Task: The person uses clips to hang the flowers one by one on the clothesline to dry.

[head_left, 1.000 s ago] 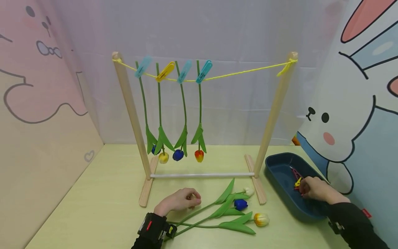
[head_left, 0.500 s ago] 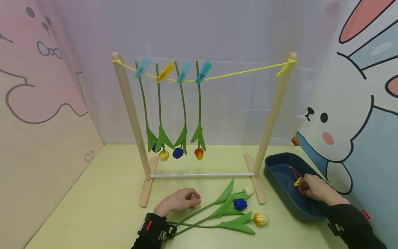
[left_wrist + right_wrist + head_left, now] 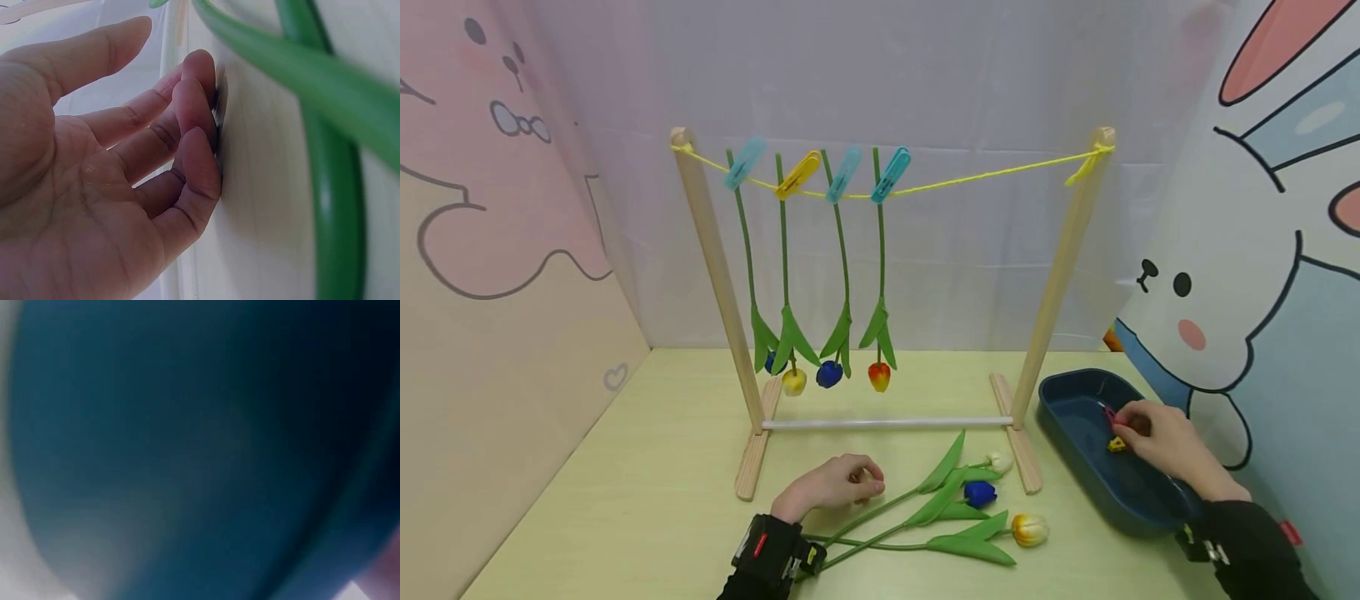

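My left hand [image 3: 835,482] rests on the table with loosely curled fingers, holding nothing. In the left wrist view its fingertips [image 3: 203,165] touch the tabletop, beside green flower stems [image 3: 337,206]. My right hand [image 3: 1168,446] reaches into a dark blue tray [image 3: 1067,442], thumb and forefinger pinching at a pinkish-red clothespin [image 3: 1108,414], mostly hidden by the fingers. A yellow clothespin [image 3: 1117,445] lies just below those fingertips on the tray floor. Blurred blue tray wall [image 3: 125,425] fills most of the right wrist view.
A wooden frame [image 3: 1060,275] carries a yellow string [image 3: 992,175], where several artificial tulips hang head-down from blue and yellow clothespins [image 3: 892,174]. Before it lie a white tulip [image 3: 999,463], a blue tulip [image 3: 980,493] and a yellow-white tulip [image 3: 1030,529]. A white rod [image 3: 887,424] joins the frame's feet.
My right hand has shifted up and back within the tray, off the yellow clothespin and over to the pinkish-red one. The left hand has stayed still.
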Demonstrator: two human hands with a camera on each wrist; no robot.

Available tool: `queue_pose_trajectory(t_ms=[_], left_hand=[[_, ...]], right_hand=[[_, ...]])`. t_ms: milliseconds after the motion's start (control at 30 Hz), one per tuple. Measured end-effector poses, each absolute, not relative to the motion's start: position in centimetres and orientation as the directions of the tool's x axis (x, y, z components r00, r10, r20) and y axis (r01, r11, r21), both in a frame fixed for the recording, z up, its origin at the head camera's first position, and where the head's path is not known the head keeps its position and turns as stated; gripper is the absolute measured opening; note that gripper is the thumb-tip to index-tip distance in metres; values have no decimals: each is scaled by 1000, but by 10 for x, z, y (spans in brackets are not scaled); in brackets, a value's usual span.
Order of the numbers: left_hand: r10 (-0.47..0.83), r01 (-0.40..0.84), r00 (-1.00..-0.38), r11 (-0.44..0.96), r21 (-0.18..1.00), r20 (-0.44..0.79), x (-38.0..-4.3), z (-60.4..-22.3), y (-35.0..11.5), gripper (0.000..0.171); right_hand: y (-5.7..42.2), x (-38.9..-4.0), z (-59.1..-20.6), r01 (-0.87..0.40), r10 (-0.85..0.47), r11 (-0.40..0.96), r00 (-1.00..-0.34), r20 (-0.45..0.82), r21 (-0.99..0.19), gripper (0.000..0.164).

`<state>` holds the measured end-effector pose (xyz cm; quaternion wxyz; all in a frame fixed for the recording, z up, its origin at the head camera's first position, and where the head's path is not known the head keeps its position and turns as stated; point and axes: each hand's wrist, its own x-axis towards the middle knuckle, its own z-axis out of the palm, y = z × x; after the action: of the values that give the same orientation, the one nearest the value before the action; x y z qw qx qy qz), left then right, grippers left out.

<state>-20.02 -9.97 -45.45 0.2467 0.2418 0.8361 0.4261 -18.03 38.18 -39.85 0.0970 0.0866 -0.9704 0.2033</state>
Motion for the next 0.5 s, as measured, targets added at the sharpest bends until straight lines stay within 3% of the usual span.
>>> queue_pose_trajectory(t_ms=[300,500], left_hand=[[620,200,-759,513,835,-199,-201,-456,-100,24],[618,195,-759,515,835,-204,-201,-457,-100,24]], right_hand=[[366,-171,-390,-218,-17,805,-938,346,-552,16],[358,-166,-376,-297,-10,607,-930,366,-737,18]])
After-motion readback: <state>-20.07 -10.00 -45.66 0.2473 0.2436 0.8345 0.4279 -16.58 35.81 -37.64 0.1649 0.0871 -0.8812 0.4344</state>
